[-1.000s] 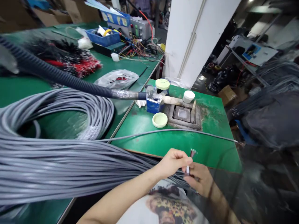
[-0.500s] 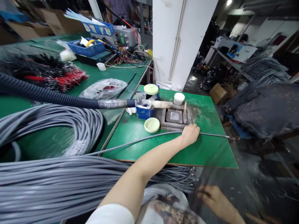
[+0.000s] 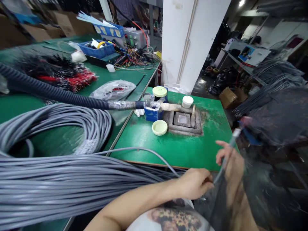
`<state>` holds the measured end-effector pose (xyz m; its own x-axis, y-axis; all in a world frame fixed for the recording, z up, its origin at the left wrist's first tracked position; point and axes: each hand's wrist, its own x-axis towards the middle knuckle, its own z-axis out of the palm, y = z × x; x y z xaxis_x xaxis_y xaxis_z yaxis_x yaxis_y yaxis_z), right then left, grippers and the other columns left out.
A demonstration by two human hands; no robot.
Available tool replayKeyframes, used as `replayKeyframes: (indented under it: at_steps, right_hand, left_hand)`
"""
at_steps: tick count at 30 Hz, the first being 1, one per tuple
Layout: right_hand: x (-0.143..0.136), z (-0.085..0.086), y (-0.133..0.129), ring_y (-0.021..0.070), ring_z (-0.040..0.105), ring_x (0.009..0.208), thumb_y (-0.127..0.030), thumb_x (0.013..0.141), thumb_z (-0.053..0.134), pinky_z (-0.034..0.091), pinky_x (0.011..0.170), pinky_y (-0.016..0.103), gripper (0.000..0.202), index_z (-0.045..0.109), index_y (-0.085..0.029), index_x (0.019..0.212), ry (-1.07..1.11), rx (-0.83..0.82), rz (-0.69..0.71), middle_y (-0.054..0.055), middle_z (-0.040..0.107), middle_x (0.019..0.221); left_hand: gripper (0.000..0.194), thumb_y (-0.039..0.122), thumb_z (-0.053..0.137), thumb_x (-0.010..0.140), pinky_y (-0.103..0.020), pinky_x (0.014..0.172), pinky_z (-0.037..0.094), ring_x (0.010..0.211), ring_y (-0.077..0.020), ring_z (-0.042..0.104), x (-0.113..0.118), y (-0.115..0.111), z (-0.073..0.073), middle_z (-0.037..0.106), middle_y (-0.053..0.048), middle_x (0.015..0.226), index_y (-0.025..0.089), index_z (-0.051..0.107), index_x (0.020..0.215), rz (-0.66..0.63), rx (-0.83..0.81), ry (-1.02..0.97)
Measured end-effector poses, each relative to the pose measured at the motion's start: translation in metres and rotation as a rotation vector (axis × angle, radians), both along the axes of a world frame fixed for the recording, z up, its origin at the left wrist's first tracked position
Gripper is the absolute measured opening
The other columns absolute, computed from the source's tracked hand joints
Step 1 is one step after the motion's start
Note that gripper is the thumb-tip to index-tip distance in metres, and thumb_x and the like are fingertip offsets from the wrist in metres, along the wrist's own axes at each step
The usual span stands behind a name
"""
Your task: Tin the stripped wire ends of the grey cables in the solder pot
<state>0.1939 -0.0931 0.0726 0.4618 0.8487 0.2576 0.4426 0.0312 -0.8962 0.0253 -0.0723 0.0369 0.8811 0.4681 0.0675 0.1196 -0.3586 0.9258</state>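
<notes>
My left hand (image 3: 196,183) is closed around a grey cable (image 3: 144,149), low in front of my body. From that fist the cable's free end (image 3: 236,132) rises to the right, its pale tip blurred by motion. Behind this raised end is my right hand (image 3: 232,160), smeared but with a finger stretched out and the fingers apart. Whether it touches the cable is unclear. A dark blurred strip (image 3: 220,202) hangs in front of my right wrist. Many more grey cables (image 3: 72,186) lie in a thick bundle at the left.
On the green board (image 3: 134,157) are a square metal pot (image 3: 182,119), a pale green lid (image 3: 159,127), a white tub (image 3: 187,101) and a blue box (image 3: 152,115). A dark ribbed hose (image 3: 91,102) crosses above. A cable coil (image 3: 96,128) lies left. A white pillar (image 3: 178,41) stands behind.
My left hand has drawn the cable back off the board toward my body, lifting its end upward. My right hand has risen from below to beside the cable's end.
</notes>
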Motion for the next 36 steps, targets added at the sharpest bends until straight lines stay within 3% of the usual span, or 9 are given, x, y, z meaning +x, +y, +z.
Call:
replayKeyframes:
  at_steps: [2, 4, 7, 10, 13, 23, 27, 32, 36]
  right_hand:
    - [-0.019, -0.003, -0.001, 0.0104, 0.042, 0.040, -0.042, 0.095, 0.041, 0.035, 0.042, 0.023, 0.037, 0.066, -0.014, 0.098, -0.126, -0.222, 0.254, -0.005, 0.045, 0.045]
    - [-0.033, -0.011, -0.004, 0.0105, 0.045, 0.044, -0.038, 0.096, 0.040, 0.035, 0.046, 0.023, 0.033, 0.064, -0.016, 0.099, -0.225, -0.345, 0.424, -0.005, 0.046, 0.049]
    - [-0.045, -0.021, -0.010, 0.0123, 0.056, 0.059, -0.035, 0.098, 0.037, 0.039, 0.058, 0.023, 0.031, 0.063, -0.018, 0.094, -0.304, -0.404, 0.566, -0.001, 0.059, 0.065]
    - [-0.051, -0.026, -0.013, 0.0135, 0.060, 0.066, -0.034, 0.099, 0.035, 0.040, 0.063, 0.024, 0.031, 0.061, -0.019, 0.092, -0.304, -0.446, 0.653, 0.001, 0.063, 0.073]
    - [-0.052, -0.030, -0.013, 0.0131, 0.058, 0.063, -0.035, 0.099, 0.034, 0.038, 0.061, 0.024, 0.032, 0.061, -0.019, 0.092, -0.278, -0.468, 0.683, 0.000, 0.062, 0.070]
    - [-0.055, -0.033, -0.012, 0.0135, 0.059, 0.063, -0.036, 0.098, 0.035, 0.040, 0.058, 0.023, 0.035, 0.064, -0.017, 0.093, -0.252, -0.501, 0.687, 0.002, 0.062, 0.069]
    - [-0.053, -0.030, -0.006, 0.0111, 0.050, 0.050, -0.039, 0.096, 0.043, 0.038, 0.050, 0.022, 0.033, 0.063, -0.016, 0.109, -0.146, -0.528, 0.624, -0.003, 0.054, 0.056]
    - [-0.057, -0.019, 0.016, 0.0099, 0.050, 0.048, -0.040, 0.093, 0.050, 0.040, 0.049, 0.021, 0.037, 0.060, -0.018, 0.121, -0.056, -0.445, 0.558, -0.005, 0.054, 0.054]
    - [-0.067, -0.016, 0.029, 0.0096, 0.052, 0.050, -0.037, 0.094, 0.048, 0.043, 0.051, 0.020, 0.030, 0.066, -0.018, 0.110, -0.091, -0.345, 0.572, -0.003, 0.057, 0.056]
  left_hand:
    - [0.016, 0.028, 0.059, 0.084, -0.021, 0.063, 0.043, 0.067, -0.0133, 0.059, -0.019, -0.001, -0.006, 0.068, -0.002, 0.077, 0.016, 0.068, 0.090, 0.019, -0.197, -0.050]
    - [0.020, 0.031, 0.060, 0.083, -0.021, 0.060, 0.041, 0.063, -0.0115, 0.056, -0.036, 0.004, -0.009, 0.067, -0.002, 0.073, 0.014, 0.069, 0.088, 0.161, -0.421, -0.121]
    - [0.026, 0.038, 0.066, 0.078, -0.021, 0.056, 0.039, 0.057, -0.0093, 0.052, -0.056, 0.015, -0.013, 0.066, -0.002, 0.068, 0.013, 0.068, 0.084, 0.455, -0.716, -0.277]
    - [0.028, 0.039, 0.072, 0.072, -0.020, 0.053, 0.040, 0.054, -0.0079, 0.050, -0.065, 0.026, -0.016, 0.065, -0.002, 0.066, 0.013, 0.068, 0.082, 0.678, -0.852, -0.402]
    - [0.026, 0.036, 0.075, 0.071, -0.018, 0.051, 0.040, 0.053, -0.0070, 0.051, -0.065, 0.033, -0.019, 0.065, -0.001, 0.067, 0.014, 0.068, 0.082, 0.779, -0.905, -0.507]
    - [0.025, 0.030, 0.076, 0.071, -0.016, 0.046, 0.035, 0.049, -0.0044, 0.047, -0.054, 0.046, -0.014, 0.061, 0.002, 0.062, 0.014, 0.058, 0.068, 0.863, -0.932, -0.698]
    - [0.022, 0.030, 0.075, 0.071, -0.017, 0.049, 0.037, 0.052, -0.0060, 0.051, -0.051, 0.043, -0.014, 0.065, 0.000, 0.062, 0.014, 0.061, 0.066, 0.891, -0.905, -0.664]
    - [0.022, 0.031, 0.076, 0.071, -0.019, 0.055, 0.041, 0.058, -0.0086, 0.056, -0.047, 0.033, -0.013, 0.069, -0.002, 0.063, 0.014, 0.063, 0.067, 0.868, -0.886, -0.614]
    - [0.022, 0.031, 0.075, 0.072, -0.020, 0.059, 0.043, 0.060, -0.0092, 0.059, -0.046, 0.030, -0.016, 0.070, -0.001, 0.065, 0.014, 0.062, 0.068, 0.882, -0.904, -0.680]
